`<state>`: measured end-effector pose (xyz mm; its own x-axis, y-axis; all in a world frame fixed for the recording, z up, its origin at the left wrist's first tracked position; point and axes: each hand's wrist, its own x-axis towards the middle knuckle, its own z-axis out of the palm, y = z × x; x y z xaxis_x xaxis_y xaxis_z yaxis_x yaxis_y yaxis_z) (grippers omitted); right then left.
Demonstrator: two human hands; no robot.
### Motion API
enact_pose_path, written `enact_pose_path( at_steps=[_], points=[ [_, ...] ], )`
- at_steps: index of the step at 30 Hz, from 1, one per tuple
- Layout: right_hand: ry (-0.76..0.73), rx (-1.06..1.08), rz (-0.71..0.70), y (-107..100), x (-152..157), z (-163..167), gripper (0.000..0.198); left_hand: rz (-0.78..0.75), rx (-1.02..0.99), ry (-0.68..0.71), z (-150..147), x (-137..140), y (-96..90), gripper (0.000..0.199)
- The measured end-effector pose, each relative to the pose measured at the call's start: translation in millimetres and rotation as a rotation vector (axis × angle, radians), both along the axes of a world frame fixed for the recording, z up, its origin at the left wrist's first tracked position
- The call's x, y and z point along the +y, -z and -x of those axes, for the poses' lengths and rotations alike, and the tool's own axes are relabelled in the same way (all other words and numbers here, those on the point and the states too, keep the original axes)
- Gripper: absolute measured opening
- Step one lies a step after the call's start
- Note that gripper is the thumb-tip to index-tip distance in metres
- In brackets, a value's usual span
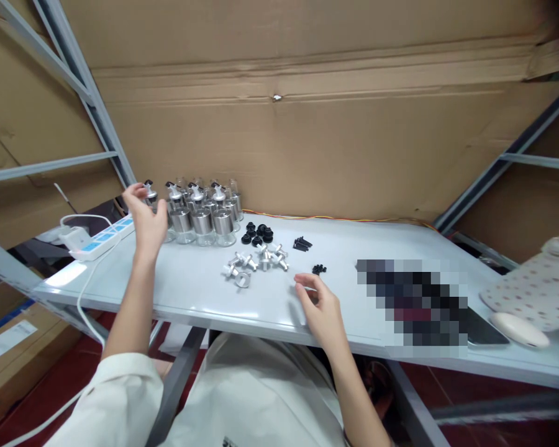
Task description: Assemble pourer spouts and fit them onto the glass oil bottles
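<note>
My left hand (145, 222) is raised at the leftmost oil bottle, its thumb and fingers apart around the silver pourer top (149, 194); contact cannot be made out. Beside it stand several glass oil bottles with steel sleeves (202, 221), the front ones topped with silver pourers and black flip spouts. My right hand (323, 308) hovers over the table's front part, fingers loosely curved and thumb apart, with nothing visible in it. Nearest to it are small black pieces (319, 269) and loose silver pourer parts (264, 256). Behind those lie black round caps (257, 234) and black spouts (302, 243).
The white table (195, 298) meets a cardboard wall (307, 155) at the back. A power strip (103, 241) with a plugged-in charger lies on the left. To the right are a blurred-out dark object (414, 304), a white mouse (520, 329) and a dotted bag (524, 298).
</note>
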<state>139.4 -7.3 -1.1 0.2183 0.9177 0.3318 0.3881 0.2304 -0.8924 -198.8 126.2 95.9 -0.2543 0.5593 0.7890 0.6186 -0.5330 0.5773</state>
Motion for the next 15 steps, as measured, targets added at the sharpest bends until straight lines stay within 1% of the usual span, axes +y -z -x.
enact_pose_path(
  at_steps=[1,2,4,5,7,9,11,15],
  points=[
    [-0.010,-0.048,0.004,-0.3,1.7,-0.5,0.023,-0.013,0.045,-0.032,-22.2,-15.5,-1.2,0.036],
    [-0.028,-0.115,0.007,-1.3,3.4,-0.8,0.019,0.016,0.153,0.031,-45.3,-30.7,-0.9,0.032],
    [-0.076,-0.298,0.013,-5.1,6.7,-0.1,0.013,0.107,0.416,0.228,-88.6,-56.4,4.3,0.023],
    [-0.097,-0.402,0.019,-7.6,8.1,1.0,0.012,0.156,0.511,0.312,-106.0,-65.4,9.0,0.022],
    [-0.119,-0.590,0.031,-12.2,9.8,4.0,0.013,0.236,0.576,0.396,-128.7,-73.7,20.1,0.022],
    [-0.136,-0.700,0.037,-15.1,9.6,6.8,0.013,0.306,0.572,0.410,-134.4,-71.5,29.8,0.022],
    [-0.163,-0.725,0.027,-15.8,7.7,7.8,0.013,0.363,0.558,0.435,-127.8,-65.2,34.0,0.023],
    [-0.197,-0.680,0.029,-14.2,4.0,5.4,0.011,0.489,0.596,0.582,-105.9,-61.5,27.4,0.021]
  ],
)
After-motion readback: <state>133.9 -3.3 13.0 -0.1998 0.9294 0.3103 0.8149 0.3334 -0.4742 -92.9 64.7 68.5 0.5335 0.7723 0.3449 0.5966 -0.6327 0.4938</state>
